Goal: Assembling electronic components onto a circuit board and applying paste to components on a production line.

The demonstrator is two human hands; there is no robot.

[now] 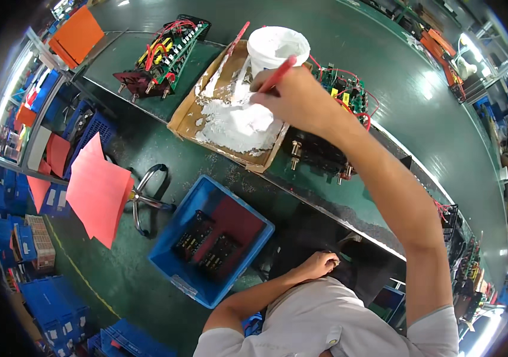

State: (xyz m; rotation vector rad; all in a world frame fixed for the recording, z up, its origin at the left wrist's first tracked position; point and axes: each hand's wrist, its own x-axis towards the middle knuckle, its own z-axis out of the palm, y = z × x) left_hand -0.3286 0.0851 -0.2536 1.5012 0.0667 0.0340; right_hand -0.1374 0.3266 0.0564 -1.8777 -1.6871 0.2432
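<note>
One-handed paste work at a green desk (462, 149)

The desk carries a cardboard tray (189, 113) between two circuit assemblies, left (167, 53) and right (349, 89). A white tub (255, 56) stands at the tray's far end; white paste (236, 131) lies heaped inside the tray. The right hand (293, 98), above the paste, has its grip closed round a red-handled tool (278, 72). The step appears to be gathering or spreading paste; the next move calls, presumably, for a controlled stroke. The tool's working end is indistinct, and the forearm partly covers the right assembly. The left hand (318, 265) is loosely curled near the lap; its contents cannot be told.
</note>
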